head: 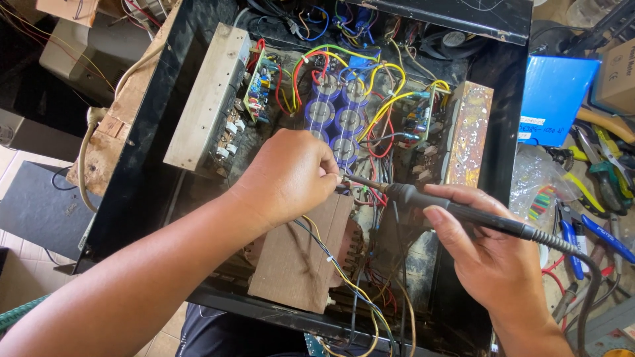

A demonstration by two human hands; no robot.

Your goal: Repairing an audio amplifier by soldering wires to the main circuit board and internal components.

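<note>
An open black metal chassis (152,139) holds circuit boards, several blue capacitors (337,116) and tangled coloured wires (370,99). My left hand (288,175) reaches into the middle with fingers pinched together at the wiring just below the capacitors; what they pinch is hidden. My right hand (489,254) grips a black soldering iron (456,210), whose tip points left and meets my left fingertips. A brown cardboard piece (297,258) lies over a transformer under my left wrist.
Aluminium heat sinks (205,99) flank the boards, the right one (468,132) spattered. On the right lie a blue box (555,99), a clear plastic bag (539,182), pliers and cutters (598,172). A worn wooden board (116,129) and grey cable sit at left.
</note>
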